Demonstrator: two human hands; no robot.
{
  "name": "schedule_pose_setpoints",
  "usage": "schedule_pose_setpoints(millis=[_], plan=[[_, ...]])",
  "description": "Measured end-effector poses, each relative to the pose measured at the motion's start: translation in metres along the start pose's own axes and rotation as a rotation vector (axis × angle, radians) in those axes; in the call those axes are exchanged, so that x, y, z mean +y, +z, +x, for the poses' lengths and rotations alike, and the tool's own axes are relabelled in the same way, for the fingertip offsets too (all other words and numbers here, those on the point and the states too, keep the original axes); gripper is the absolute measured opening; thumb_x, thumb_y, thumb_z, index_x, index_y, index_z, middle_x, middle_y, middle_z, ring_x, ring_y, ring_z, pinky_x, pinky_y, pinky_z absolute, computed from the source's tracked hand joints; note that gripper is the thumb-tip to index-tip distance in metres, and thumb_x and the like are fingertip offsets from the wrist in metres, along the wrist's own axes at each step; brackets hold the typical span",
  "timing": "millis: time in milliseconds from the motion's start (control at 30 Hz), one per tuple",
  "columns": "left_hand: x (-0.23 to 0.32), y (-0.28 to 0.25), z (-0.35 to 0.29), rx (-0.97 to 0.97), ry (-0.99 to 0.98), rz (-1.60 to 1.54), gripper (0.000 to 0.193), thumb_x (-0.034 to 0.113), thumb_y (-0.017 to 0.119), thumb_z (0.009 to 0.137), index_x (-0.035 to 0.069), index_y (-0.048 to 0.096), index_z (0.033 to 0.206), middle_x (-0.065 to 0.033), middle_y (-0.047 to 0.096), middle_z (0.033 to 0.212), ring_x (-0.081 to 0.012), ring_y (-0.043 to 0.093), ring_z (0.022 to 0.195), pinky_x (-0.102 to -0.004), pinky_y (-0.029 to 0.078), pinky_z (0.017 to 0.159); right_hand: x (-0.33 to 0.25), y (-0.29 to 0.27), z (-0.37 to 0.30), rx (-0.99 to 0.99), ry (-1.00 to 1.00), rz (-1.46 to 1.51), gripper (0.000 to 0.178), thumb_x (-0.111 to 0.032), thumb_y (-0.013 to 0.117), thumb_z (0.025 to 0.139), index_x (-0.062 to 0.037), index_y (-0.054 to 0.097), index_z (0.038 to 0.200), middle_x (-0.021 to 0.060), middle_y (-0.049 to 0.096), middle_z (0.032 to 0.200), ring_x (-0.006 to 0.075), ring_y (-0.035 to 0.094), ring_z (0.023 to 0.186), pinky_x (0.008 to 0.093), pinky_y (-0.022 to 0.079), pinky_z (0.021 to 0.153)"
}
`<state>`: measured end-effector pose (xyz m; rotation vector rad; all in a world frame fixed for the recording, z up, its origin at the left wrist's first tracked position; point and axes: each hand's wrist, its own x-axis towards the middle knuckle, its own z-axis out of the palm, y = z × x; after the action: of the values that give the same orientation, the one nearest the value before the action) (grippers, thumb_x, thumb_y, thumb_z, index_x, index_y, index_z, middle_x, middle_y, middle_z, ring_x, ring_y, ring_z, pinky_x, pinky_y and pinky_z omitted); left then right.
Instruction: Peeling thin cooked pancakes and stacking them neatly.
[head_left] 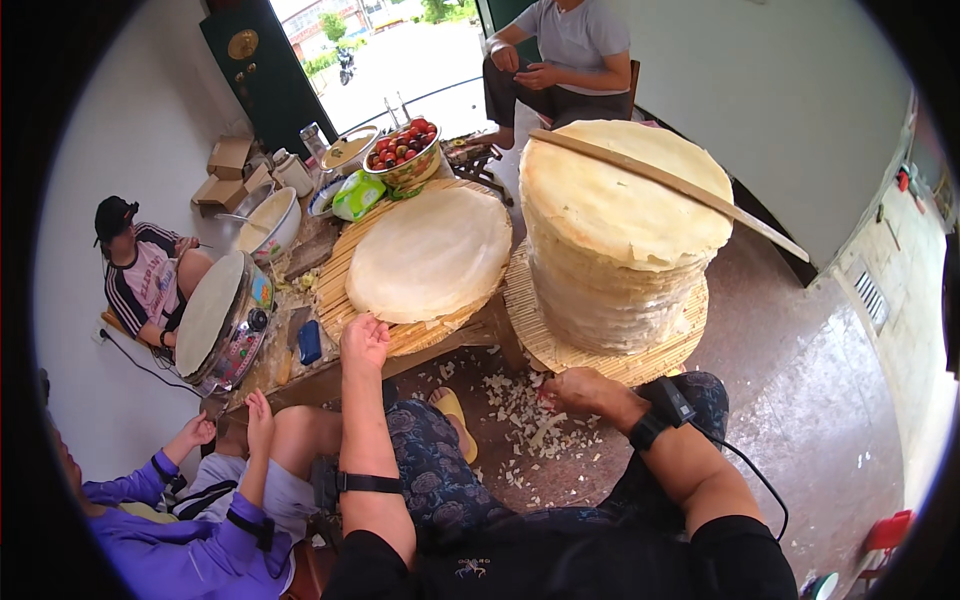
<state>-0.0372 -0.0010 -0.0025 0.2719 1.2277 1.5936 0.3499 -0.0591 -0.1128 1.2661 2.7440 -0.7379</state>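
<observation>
Right, we're looking at 1 thin, pale, round sheet (430, 255) lying flat on a slatted straw mat (336, 290) atop the wooden table (484, 330), straight ahead of us. It's slightly oval to our eye, its long axis slanting from near left to far right, its face turned up. Our left hand (365, 343) is right there at the near rim, palm up, fingers curled and close together; whether they pinch the edge, we cannot tell. Over to our right hand (582, 390), just beside the near edge of a larger straw mat (640, 368): fingers bent inward, pointing left, and what sits in that curl we can't make out. On that larger mat rises a tall stack (620, 290) of similar sheets, its axis upright, its top a broad disc. Across it lies 1 flat wooden stick (680, 185), running from far left to near right, that right end jutting well past the rim. Left of our sheet, a round griddle (235, 345) carries another pale disc (212, 305); beyond, we spot a bowl (415, 174) of red fruit beside a green packet (358, 195). Pale scraps (540, 430) litter the floor between our knees.
</observation>
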Motion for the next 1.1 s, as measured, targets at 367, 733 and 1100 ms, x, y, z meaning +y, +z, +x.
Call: schedule_pose_setpoints(millis=[367,733,1100], plan=[[-0.015,0.029,0.001,-0.054,0.028,-0.358,0.021,0.0,0.057,0.086,0.005,0.056,0.106,-0.0074,0.059,0.101,-0.0205,0.057,0.087,-0.0345,0.048,0.074,-0.04,-0.061,-0.016,0.433,-0.162,0.376,0.032,-0.014,0.06,0.085,-0.0033,0.058,0.115,0.0188,0.064,0.096,0.0342,0.063,0.084,0.0396,0.051,0.075],[-0.012,0.021,-0.055,-0.095,-0.087,-0.453,0.024,-0.002,0.056,0.078,0.009,0.055,0.098,-0.0032,0.058,0.091,-0.0184,0.054,0.078,-0.0322,0.043,0.062,-0.078,-0.123,0.027,0.472,0.1,1.719,0.054,-0.034,0.056,0.094,0.0033,0.042,0.13,0.0115,0.053,0.11,0.0196,0.058,0.091,0.0322,0.052,0.076],[-0.03,-0.008,-0.109,-0.21,-0.1,-0.335,0.037,-0.001,0.054,0.073,0.008,0.057,0.109,-0.0046,0.061,0.107,-0.0199,0.059,0.094,-0.0322,0.046,0.068,-0.068,-0.15,0.113,0.678,0.13,1.87,0.041,-0.026,0.055,0.095,-0.0008,0.046,0.126,0.0141,0.062,0.112,0.0248,0.064,0.094,0.0378,0.055,0.078]])
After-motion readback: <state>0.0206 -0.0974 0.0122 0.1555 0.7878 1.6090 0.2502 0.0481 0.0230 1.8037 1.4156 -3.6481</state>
